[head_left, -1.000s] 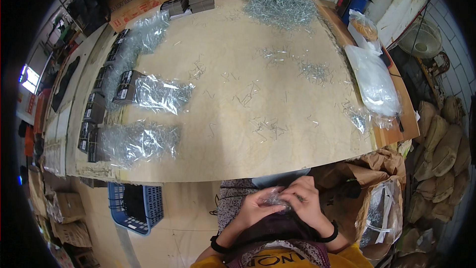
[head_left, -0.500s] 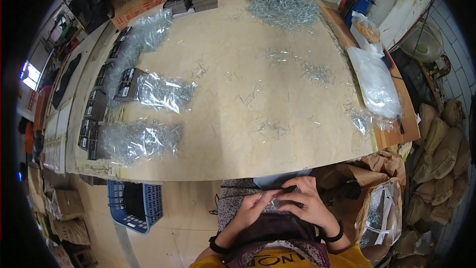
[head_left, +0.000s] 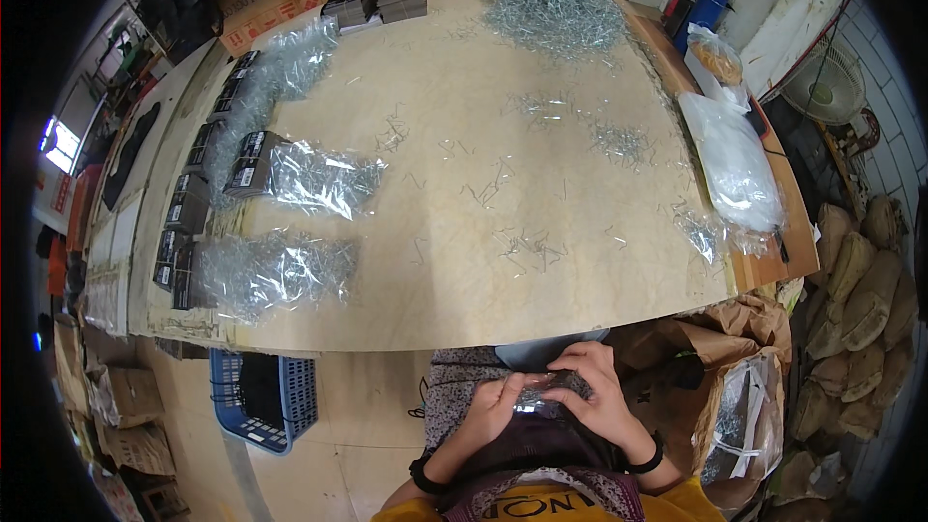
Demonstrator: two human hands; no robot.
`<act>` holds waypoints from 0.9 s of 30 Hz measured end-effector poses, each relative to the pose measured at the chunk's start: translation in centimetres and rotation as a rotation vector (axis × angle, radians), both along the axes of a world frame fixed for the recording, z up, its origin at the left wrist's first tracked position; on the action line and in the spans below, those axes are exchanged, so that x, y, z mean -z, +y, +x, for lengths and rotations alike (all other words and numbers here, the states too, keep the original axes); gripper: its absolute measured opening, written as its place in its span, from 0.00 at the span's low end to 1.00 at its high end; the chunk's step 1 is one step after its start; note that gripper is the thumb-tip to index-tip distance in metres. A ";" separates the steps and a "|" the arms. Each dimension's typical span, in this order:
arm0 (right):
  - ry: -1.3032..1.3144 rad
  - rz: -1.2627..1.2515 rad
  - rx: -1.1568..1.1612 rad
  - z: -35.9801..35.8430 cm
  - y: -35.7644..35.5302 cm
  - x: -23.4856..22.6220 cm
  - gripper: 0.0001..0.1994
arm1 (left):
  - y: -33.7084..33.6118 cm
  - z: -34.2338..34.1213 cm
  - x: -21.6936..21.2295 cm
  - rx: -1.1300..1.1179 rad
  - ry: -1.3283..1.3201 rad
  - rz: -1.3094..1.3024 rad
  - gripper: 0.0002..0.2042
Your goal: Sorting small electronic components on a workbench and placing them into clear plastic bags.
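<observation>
Over my lap, just below the table's near edge, I hold a small clear plastic packet (head_left: 543, 394) between both hands. My left hand (head_left: 493, 408) pinches its left end with the thumb on top. My right hand (head_left: 596, 394) is closed around the other end, fingers curled over the far side. The packet is shiny with dark and silvery patches; its contents cannot be made out. Behind the hands, a grey-blue surface (head_left: 527, 356) juts from under the table (head_left: 416, 300).
A heap of thin metal wire pieces (head_left: 556, 10) lies at the far right; smaller scatters dot the tabletop. Filled clear bags (head_left: 280, 275) and stacks of dark cards (head_left: 184, 203) line the left. Plastic bags (head_left: 730, 159) lie right. A blue basket (head_left: 300, 406) and paper sack (head_left: 710, 416) flank me.
The packet now shows more plainly between my hands. My right fingers have closed further over it, and my left hand has shifted slightly. The things on the table have not moved.
</observation>
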State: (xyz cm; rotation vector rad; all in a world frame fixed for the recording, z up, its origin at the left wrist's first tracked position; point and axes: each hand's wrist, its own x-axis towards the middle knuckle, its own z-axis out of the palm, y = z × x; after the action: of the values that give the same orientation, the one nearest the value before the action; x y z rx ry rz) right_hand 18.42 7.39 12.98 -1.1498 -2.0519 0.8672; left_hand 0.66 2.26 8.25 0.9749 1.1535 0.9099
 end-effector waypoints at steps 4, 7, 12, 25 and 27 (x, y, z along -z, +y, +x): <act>-0.029 0.023 -0.111 0.6 0.3 0.4 0.08 | -0.1 0.0 0.0 0.007 0.075 -0.017 0.21; -0.036 -0.032 -0.162 1.1 0.7 0.0 0.07 | 0.0 -0.1 -0.4 0.004 -0.034 -0.007 0.21; -0.122 -0.072 -0.175 1.3 1.1 -0.5 0.07 | 0.3 -0.3 -0.7 0.092 0.016 -0.004 0.21; -0.134 -0.075 -0.156 1.0 1.0 -0.8 0.07 | 0.2 -0.3 -0.2 0.015 -0.068 0.042 0.22; -0.058 -0.113 -0.033 0.8 0.7 -0.6 0.08 | 0.4 -0.4 -0.5 0.028 -0.007 0.036 0.22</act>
State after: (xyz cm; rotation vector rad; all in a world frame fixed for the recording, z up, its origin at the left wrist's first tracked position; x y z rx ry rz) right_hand 19.21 8.13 13.62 -1.2168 -2.0966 0.9872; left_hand 0.29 2.63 8.79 1.0143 1.1183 0.9136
